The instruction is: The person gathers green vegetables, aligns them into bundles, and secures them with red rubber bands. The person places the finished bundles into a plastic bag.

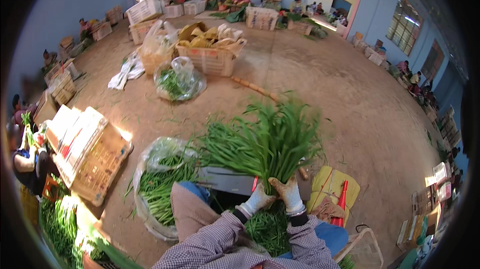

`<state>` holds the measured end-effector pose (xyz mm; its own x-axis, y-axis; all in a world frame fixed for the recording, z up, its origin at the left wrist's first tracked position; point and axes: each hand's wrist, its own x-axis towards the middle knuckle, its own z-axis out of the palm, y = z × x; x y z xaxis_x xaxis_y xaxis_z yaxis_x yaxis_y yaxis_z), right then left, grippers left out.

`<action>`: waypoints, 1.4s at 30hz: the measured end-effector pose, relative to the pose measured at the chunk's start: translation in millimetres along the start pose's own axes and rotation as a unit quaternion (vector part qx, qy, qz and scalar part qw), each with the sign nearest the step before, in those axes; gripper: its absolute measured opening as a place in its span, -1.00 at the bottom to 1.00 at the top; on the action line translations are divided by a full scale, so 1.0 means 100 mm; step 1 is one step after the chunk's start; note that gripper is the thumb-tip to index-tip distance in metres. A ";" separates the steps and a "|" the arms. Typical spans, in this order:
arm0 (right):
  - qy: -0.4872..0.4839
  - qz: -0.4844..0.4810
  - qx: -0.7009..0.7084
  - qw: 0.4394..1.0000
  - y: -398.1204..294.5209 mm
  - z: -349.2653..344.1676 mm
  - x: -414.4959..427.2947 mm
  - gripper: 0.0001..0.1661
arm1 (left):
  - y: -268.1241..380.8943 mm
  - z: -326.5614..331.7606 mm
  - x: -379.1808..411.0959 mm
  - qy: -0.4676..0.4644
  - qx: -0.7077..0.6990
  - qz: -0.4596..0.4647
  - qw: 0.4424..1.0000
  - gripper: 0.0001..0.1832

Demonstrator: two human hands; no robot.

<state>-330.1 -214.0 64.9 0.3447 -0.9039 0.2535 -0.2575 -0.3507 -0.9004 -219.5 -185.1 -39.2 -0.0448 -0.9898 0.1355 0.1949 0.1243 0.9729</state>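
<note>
My left hand (pixel 258 198) and my right hand (pixel 288 191), both in stained white work gloves, are closed side by side around the stems of a large bunch of leafy greens (pixel 279 137). The leaves fan upward and outward, blurred at their tips. Behind and to the left, more cut greens (pixel 225 143) lie on a low grey board (pixel 225 180). Below my hands, between my legs, is a heap of loose green stems (pixel 268 227). By my left knee stands an opened clear plastic bag (pixel 140 201) filled with green stalks.
A folded yellow sack (pixel 320 182) with a red cone-shaped object (pixel 342 197) and a brown cloth lies right. Plastic crates (pixel 93 156) stand at left, near a person holding greens (pixel 28 156). Farther off are a bag of greens (pixel 174 81), a full crate (pixel 206 58) and several seated people.
</note>
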 end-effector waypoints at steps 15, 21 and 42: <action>-0.163 0.015 0.183 0.969 0.64 -0.16 0.22 0.00 | -0.17 -0.14 0.35 0.016 -0.009 0.089 0.996 -0.53; -0.103 -0.054 -0.129 0.985 0.19 -0.59 0.29 0.34 | -0.22 -0.27 0.41 0.179 -0.429 -0.085 0.881 -0.69; -0.221 -0.047 -0.492 0.841 1.27 0.03 1.07 -0.19 | 0.45 -1.62 0.75 0.647 -0.079 0.051 0.757 -0.15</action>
<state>-323.6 -354.2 -23.1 0.6510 -0.7578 -0.0444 -0.7576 -0.6451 -0.0993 -55.7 -265.4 -15.6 0.9550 -0.2285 -0.1890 0.2531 0.2959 0.9211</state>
